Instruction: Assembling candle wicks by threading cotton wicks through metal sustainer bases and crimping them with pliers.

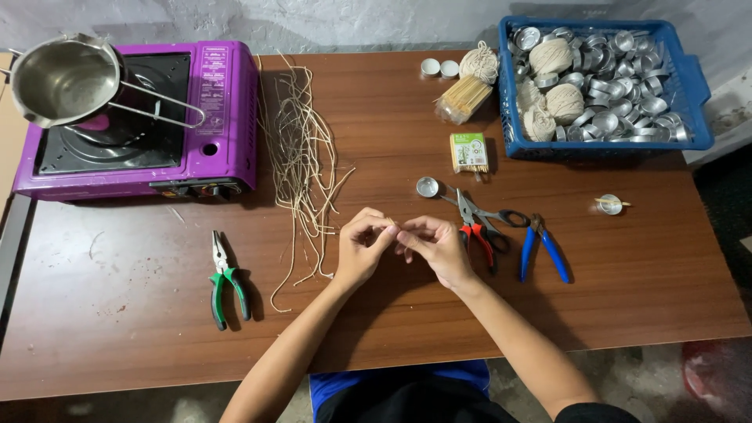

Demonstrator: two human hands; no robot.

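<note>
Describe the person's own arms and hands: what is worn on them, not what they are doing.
Both forearms are bare from the elbow down, with no sleeves reaching them. The left hand and right hand wear no gloves. No watch, bracelet or ring shows on either wrist or finger. The fingernails look short and unpainted.

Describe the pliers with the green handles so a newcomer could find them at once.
Start at the purple portable gas stove on the brown wooden table. Directly in front of it, left of the left hand, lie the green-handled pliers, alone; the other tools sit beyond the right hand.
</note>
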